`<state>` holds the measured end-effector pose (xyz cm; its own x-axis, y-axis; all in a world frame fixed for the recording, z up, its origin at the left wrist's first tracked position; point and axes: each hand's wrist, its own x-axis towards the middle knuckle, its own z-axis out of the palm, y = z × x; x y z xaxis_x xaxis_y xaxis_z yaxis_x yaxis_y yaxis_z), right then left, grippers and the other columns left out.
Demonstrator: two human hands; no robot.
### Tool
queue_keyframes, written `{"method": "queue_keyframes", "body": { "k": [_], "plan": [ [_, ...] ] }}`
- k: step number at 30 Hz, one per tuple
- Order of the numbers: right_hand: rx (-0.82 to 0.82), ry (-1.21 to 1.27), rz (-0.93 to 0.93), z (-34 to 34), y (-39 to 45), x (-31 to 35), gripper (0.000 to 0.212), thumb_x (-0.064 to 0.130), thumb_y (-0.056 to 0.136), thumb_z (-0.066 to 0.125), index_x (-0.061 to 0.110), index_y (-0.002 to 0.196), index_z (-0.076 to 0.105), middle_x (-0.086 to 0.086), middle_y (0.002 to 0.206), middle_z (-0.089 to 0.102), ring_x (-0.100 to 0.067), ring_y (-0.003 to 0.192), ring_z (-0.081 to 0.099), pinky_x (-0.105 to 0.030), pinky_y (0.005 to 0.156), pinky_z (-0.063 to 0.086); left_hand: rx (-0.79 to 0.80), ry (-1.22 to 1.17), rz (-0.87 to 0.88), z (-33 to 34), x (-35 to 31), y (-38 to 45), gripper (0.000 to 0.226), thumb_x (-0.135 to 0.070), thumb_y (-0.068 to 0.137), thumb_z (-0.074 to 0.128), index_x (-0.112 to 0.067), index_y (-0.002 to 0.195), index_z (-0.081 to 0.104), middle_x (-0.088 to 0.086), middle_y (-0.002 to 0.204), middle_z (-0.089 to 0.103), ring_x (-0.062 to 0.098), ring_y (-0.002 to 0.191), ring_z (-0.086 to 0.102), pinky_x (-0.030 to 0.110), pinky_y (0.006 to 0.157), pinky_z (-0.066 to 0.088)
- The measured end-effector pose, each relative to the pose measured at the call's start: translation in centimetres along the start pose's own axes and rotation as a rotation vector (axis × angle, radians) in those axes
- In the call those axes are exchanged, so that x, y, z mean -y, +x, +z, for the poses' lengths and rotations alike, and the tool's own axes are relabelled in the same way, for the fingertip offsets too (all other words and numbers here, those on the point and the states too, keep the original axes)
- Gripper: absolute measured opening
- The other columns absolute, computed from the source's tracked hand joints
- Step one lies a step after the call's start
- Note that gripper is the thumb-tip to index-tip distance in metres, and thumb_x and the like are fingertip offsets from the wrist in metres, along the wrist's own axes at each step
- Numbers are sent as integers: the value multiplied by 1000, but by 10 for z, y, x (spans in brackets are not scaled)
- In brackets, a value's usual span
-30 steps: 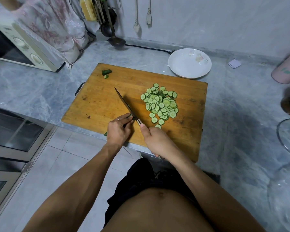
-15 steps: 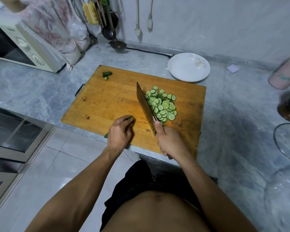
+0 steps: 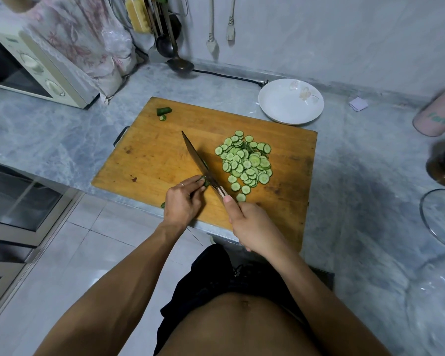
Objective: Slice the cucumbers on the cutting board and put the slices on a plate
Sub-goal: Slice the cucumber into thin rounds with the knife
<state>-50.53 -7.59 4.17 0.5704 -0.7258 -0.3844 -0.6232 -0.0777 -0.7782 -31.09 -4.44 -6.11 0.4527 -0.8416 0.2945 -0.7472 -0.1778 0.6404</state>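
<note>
1. Lying on the wooden cutting board (image 3: 149, 160), a heap of thin green cucumber slices (image 3: 246, 163) sits right of the board's middle, with a few loose slices trailing toward the near edge.
2. A short dark green cucumber stub (image 3: 205, 181) is pinched under the left hand (image 3: 181, 201), its fingers curled narrowly around it near the board's front edge.
3. A long dark-bladed kitchen knife (image 3: 198, 160) stands against that stub, its tip pointing away across the board; the right hand (image 3: 252, 227) is wrapped around the handle, thumb lying along its top.
4. Two small green cucumber end pieces (image 3: 163, 113) rest at the far left corner of the board, well apart from the heap.
5. A white round plate (image 3: 290, 101) with a faint flower print sits on the grey marbled surface (image 3: 62, 134), touching or just beyond the board's far right corner, with no slices on it.
6. A cream microwave oven (image 3: 34, 70) stands at far left.
</note>
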Motion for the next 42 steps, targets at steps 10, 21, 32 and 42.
{"method": "queue_keyframes", "body": {
  "k": [10, 21, 32, 42],
  "plan": [
    [32, -20, 1, 1, 0, -2, 56, 57, 104, 22, 21, 67, 44, 1, 58, 49, -13, 47, 50, -28, 55, 43, 12, -19, -38, 0, 3, 1, 26, 3, 80, 70, -6, 103, 75, 7, 112, 71, 13, 100, 68, 8, 97, 41],
    [-25, -75, 3, 24, 30, -1, 61, 52, 106, 23, 10, 78, 56, -5, 75, 56, -28, 79, 56, -32, 69, 38, 24, 20, -26, -3, -5, 1, 24, 5, 78, 70, -4, 99, 76, 11, 108, 72, 22, 96, 70, 9, 93, 42],
    [-87, 174, 186, -12, 19, -23, 66, 65, 100, 24, 12, 75, 53, -7, 62, 49, -21, 50, 49, -22, 41, 35, -16, 91, -82, 0, -15, -4, 22, -7, 85, 70, -12, 105, 76, 5, 112, 70, 27, 100, 65, 36, 79, 57],
    [-58, 53, 69, -5, 14, -19, 59, 57, 103, 25, 17, 66, 47, -3, 60, 49, -24, 55, 52, -40, 60, 49, 64, 111, -6, 8, -15, -5, 28, -3, 84, 67, -11, 110, 74, 10, 119, 68, 26, 105, 66, 28, 90, 50]
  ]
}}
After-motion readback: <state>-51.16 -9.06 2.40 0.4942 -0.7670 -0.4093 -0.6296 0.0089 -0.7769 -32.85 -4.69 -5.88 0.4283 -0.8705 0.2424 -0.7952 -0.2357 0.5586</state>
